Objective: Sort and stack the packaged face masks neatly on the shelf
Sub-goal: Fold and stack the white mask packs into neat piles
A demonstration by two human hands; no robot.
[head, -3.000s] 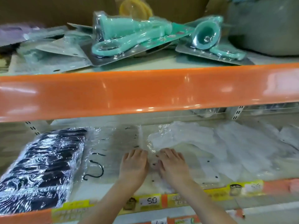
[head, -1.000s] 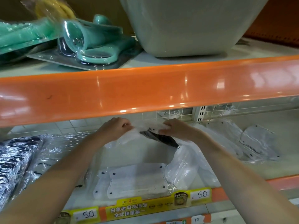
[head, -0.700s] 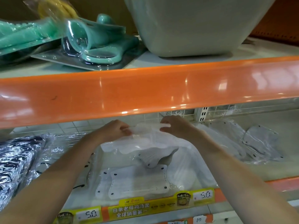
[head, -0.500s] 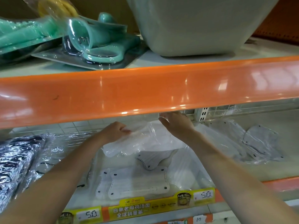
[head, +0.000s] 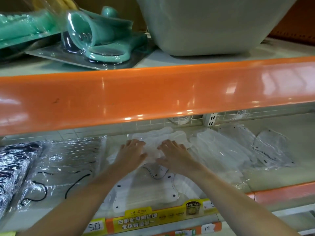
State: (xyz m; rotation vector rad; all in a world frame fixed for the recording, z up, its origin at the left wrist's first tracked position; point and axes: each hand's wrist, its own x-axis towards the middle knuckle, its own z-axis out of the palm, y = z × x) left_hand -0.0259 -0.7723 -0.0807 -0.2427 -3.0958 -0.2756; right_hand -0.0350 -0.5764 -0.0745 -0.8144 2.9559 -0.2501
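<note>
Both hands lie flat on a white pack (head: 154, 147) of masks at the middle of the lower shelf (head: 279, 176), under the orange beam (head: 153, 94). The left hand (head: 132, 155) and the right hand (head: 173, 155) sit side by side, slightly apart, fingers straight and spread, pressing down rather than gripping.

The pack rests on top of a second pack (head: 146, 191), which lies nearer the shelf's front edge, just behind the yellow label (head: 138, 218). A grey mask (head: 156, 172) pokes out between the two. The top pack's long axis seems to run left to right along the beam, its far edge toward the wire back (wrinkled film makes the outline hard to read). The front pack lies the same way, long side parallel to the label.

The risk from here is probably sliding: film on film is slick, so a push with any sideways lean could skate the top pack off its neighbour or skew it. Trapped air may also make the pack spring up once the palms lift, leaving the stack uneven. The loose packs (head: 255, 147) to the right of the hands overlap one another, so a careless sweep could drag them along. The dark packs (head: 15, 167) at the far left lie well apart
</note>
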